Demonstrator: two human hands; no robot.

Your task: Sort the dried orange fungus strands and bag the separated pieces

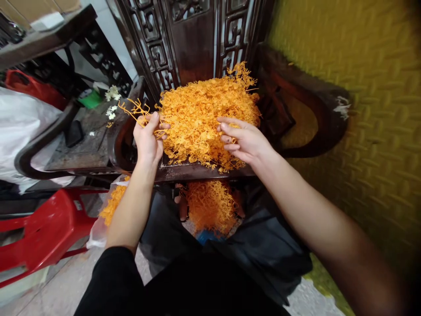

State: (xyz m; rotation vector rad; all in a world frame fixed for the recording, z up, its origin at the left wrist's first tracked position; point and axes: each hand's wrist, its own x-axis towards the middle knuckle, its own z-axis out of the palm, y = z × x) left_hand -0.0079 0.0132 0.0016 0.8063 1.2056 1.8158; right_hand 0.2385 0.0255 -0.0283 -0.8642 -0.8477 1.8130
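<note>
Red plastic chair stands left of the orange heap. At the heap's left edge, the left hand has its fingers closed on a branched orange sprig; a light hold near the stem should spare its thin tips. The heap rests on a dark wooden chair. At its right, the right hand's fingers curl; whether they grip anything, I cannot tell.

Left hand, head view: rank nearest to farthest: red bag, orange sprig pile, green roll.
1. Orange sprig pile: nearest, just right of the left hand.
2. Green roll: left of that hand.
3. Red bag: farthest, left past the roll.
</note>
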